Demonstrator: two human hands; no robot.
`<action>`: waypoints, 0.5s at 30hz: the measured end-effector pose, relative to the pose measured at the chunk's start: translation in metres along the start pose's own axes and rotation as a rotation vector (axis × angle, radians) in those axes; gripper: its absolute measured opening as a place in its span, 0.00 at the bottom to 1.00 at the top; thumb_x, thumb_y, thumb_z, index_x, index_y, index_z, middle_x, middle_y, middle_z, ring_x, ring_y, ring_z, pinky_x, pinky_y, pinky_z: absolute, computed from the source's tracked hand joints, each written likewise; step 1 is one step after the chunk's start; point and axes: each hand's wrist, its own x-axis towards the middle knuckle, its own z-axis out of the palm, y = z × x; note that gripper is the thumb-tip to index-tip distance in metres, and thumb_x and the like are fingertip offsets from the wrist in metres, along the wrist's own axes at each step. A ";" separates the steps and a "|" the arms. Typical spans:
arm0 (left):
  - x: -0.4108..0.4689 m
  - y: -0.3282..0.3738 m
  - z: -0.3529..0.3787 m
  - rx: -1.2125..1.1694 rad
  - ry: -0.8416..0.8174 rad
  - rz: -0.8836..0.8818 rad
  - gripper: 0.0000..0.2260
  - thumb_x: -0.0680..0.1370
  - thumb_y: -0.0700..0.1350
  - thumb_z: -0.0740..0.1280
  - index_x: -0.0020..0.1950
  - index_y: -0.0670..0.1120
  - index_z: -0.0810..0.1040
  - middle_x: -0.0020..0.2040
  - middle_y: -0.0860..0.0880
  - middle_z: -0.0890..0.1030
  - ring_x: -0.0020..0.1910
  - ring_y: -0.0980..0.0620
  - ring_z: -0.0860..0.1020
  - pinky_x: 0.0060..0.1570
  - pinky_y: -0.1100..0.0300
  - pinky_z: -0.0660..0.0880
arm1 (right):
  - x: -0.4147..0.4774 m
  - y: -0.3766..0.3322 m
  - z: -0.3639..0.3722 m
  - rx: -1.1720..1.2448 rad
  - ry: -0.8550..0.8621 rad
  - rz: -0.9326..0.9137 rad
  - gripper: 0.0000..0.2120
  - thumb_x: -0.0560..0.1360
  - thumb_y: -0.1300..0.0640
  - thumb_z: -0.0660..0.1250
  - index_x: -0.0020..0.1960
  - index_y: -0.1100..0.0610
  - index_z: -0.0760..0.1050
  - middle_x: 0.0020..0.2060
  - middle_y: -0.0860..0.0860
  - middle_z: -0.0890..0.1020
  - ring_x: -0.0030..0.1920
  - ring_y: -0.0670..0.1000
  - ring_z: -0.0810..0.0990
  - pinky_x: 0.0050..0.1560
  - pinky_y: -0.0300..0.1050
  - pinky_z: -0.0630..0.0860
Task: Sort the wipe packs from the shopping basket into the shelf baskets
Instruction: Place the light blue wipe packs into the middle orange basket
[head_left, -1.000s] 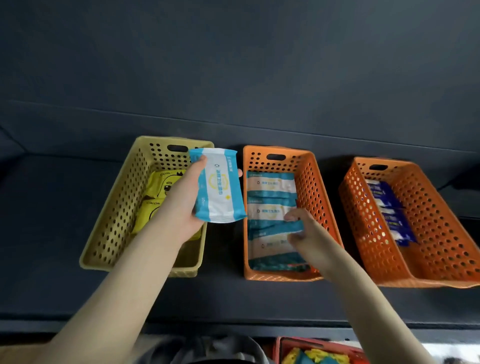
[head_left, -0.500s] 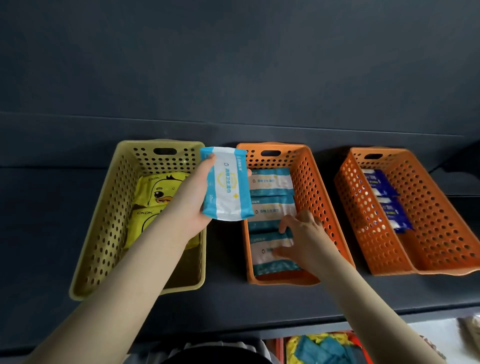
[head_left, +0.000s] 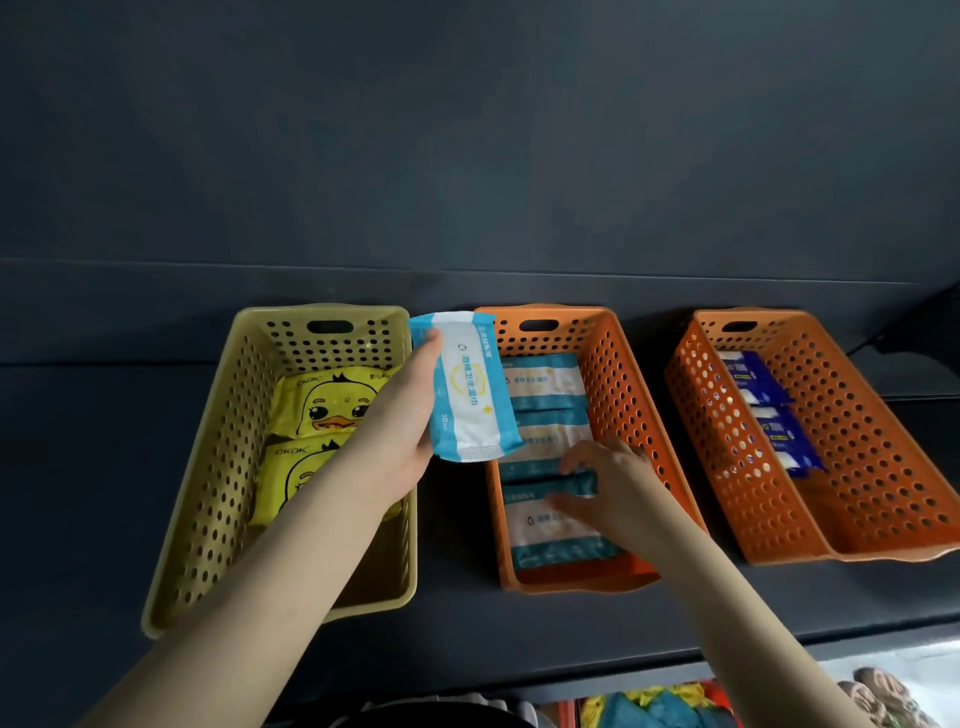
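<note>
My left hand (head_left: 397, 441) grips a light blue and white wipe pack (head_left: 464, 387), upright, above the gap between the yellow basket (head_left: 218, 457) and the middle orange basket (head_left: 621, 374). My right hand (head_left: 610, 486) is inside the middle orange basket, fingers spread and resting on the teal and white wipe packs (head_left: 545, 387) lying there in a row. Two yellow duck wipe packs (head_left: 327, 402) lie in the yellow basket. Dark blue wipe packs (head_left: 753, 382) lie in the right orange basket (head_left: 857, 467).
The three baskets stand side by side on a dark shelf (head_left: 93, 467) against a dark back wall. Below the shelf's front edge, the red shopping basket (head_left: 660, 709) shows yellow and teal packs at the bottom of the view.
My right hand slid towards the front of the middle orange basket over the teal packs. My left hand with the blue pack stayed between the baskets. The view tilted slightly.
</note>
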 end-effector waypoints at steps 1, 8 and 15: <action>0.001 -0.001 0.001 0.009 0.007 0.019 0.08 0.81 0.55 0.60 0.51 0.55 0.76 0.48 0.53 0.81 0.49 0.53 0.80 0.49 0.53 0.78 | 0.000 -0.005 -0.006 0.202 0.055 0.005 0.14 0.74 0.43 0.68 0.55 0.49 0.77 0.56 0.46 0.79 0.55 0.48 0.79 0.56 0.43 0.77; 0.014 -0.018 0.006 0.102 0.052 0.150 0.08 0.77 0.38 0.68 0.53 0.44 0.73 0.58 0.40 0.81 0.54 0.44 0.82 0.50 0.49 0.81 | 0.015 -0.032 -0.025 1.428 -0.149 0.182 0.22 0.72 0.45 0.68 0.63 0.55 0.76 0.54 0.55 0.84 0.54 0.56 0.83 0.51 0.48 0.79; 0.029 -0.024 0.004 0.400 0.169 0.402 0.15 0.79 0.41 0.66 0.65 0.50 0.72 0.67 0.52 0.74 0.65 0.57 0.72 0.64 0.63 0.68 | 0.058 -0.013 -0.052 0.954 0.504 0.095 0.06 0.75 0.59 0.70 0.51 0.54 0.75 0.45 0.51 0.84 0.46 0.52 0.84 0.49 0.54 0.82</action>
